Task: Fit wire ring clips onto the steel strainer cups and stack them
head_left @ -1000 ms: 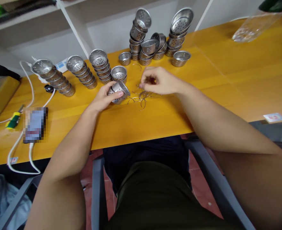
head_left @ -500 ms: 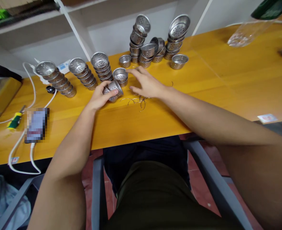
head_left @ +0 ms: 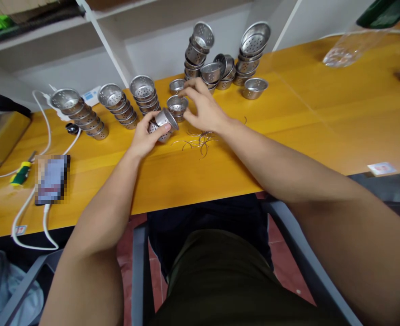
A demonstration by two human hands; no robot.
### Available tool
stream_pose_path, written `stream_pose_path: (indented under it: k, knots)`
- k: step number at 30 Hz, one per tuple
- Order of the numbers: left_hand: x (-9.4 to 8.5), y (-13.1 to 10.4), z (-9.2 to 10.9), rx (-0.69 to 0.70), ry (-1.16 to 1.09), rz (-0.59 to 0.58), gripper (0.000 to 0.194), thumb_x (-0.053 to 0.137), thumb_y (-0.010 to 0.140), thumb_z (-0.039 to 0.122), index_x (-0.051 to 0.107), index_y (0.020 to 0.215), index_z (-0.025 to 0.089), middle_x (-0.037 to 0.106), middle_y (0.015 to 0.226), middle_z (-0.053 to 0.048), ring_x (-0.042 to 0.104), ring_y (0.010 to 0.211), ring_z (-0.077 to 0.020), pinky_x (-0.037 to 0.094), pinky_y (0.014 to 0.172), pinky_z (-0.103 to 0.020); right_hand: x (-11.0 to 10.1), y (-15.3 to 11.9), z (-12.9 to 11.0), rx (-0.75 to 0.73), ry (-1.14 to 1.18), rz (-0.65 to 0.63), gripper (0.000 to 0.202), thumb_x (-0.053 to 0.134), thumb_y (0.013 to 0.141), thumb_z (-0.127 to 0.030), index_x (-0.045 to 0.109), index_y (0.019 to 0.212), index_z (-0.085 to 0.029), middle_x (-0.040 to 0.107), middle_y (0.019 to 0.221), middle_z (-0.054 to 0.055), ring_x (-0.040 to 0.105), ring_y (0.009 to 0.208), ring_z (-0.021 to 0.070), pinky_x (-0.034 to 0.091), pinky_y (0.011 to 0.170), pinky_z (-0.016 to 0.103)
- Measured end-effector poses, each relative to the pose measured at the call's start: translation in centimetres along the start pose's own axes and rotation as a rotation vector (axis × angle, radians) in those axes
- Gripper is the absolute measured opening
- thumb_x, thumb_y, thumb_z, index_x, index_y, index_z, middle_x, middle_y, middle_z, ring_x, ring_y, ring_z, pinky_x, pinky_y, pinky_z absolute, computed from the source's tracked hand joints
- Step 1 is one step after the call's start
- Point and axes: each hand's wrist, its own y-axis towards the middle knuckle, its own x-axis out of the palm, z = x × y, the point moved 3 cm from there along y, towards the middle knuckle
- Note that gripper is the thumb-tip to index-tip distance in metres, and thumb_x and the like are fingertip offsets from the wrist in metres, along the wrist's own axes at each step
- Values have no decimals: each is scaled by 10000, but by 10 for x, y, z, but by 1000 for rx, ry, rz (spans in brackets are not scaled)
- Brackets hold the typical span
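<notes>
My left hand [head_left: 149, 135] is closed around perforated metal cups [head_left: 166, 121], which look nested and tilt to the right just over the table. Beside them stands a short stack of perforated cups [head_left: 177, 106]. My right hand [head_left: 202, 106] reaches this stack from the right, its curved fingers and thumb at the upper cup's rim; part of the grip is hidden. Below the right hand lies a loose pile of thin curved metal strands [head_left: 202, 142]. A single cup [head_left: 177, 86] sits just behind the stack.
Three leaning cup stacks [head_left: 84, 118] line the left side. Taller cup stacks [head_left: 245, 63] stand at the back, near a lone cup [head_left: 254, 88]. A phone [head_left: 52, 179] with a white cable [head_left: 15, 226] and a screwdriver [head_left: 21, 173] lie left. A clear plastic bottle [head_left: 349, 47] lies far right.
The short cup stack has shifted a little to the right. My right hand has moved slightly right and back, fingers more curled. The left hand has edged right with its cups.
</notes>
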Motion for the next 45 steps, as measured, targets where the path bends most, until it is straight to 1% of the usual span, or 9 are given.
stream_pose_path:
  k: [3,7,14,20,30,34,36,42,45]
  knots:
    - [4,0,1,-4,-41,23,956,1051,771,1083,918,1298,296,897,1235,-87,836,1131,-346,739,1101,-529,-4,-6,-23,-155,148,-90,461,826,1093,-391,794,1533,-260,740,1613,195,752,1358,409,690,1254,676]
    - [8,-1,-3,-41,-132,78,966,1028,796,1087,896,1284,264,891,1217,-115,846,1135,-345,742,1094,-526,1,-8,-42,-273,241,-145,289,747,1179,-473,804,1332,-235,794,1385,156,767,1183,333,700,1133,559]
    - [5,0,-23,-22,-141,42,1251,1172,653,1033,721,1548,284,834,1593,-208,865,1469,-420,737,1252,-569,-18,1,-15,-9,105,113,450,539,1321,-657,842,1381,-329,808,1457,187,729,1411,454,619,1351,697]
    - [6,-1,-17,-10,-8,0,1261,1246,510,987,782,1425,254,854,1398,-145,872,1271,-392,733,1220,-610,6,9,13,46,-71,-57,417,485,1299,-543,823,1323,-300,836,1463,212,696,1475,509,545,1383,807]
    - [8,-1,-23,53,19,82,1337,1234,527,997,640,1494,290,752,1507,-130,788,1433,-415,663,1313,-575,16,9,5,2,-145,-124,271,577,1249,-419,785,1319,-257,858,1485,211,698,1529,530,370,1472,908]
    - [6,2,-26,102,22,66,1271,1233,567,979,656,1456,278,769,1467,-133,798,1408,-417,661,1324,-591,-5,4,-14,-21,-139,-29,383,674,1206,-390,789,1552,-270,719,1785,213,610,1680,545,454,1464,856]
    - [8,4,-29,178,2,37,1248,1193,629,1007,671,1497,277,777,1485,-141,809,1413,-421,665,1327,-605,-12,0,-30,-81,-81,-30,409,649,1194,-314,799,1573,-285,723,1769,191,634,1667,499,531,1438,777]
    - [13,1,-30,457,61,-49,1047,990,958,981,628,1683,319,778,1573,-116,839,1430,-356,689,1318,-536,4,-15,-67,-297,78,-295,512,598,1145,-177,791,1619,-172,760,1701,208,780,1485,390,642,1309,595]
    - [13,0,-26,482,114,-79,979,1003,997,884,610,1688,312,786,1568,-112,842,1420,-351,699,1303,-524,12,-17,-66,-289,86,-332,359,627,1130,-185,816,1435,-175,765,1612,197,791,1365,364,651,1228,546]
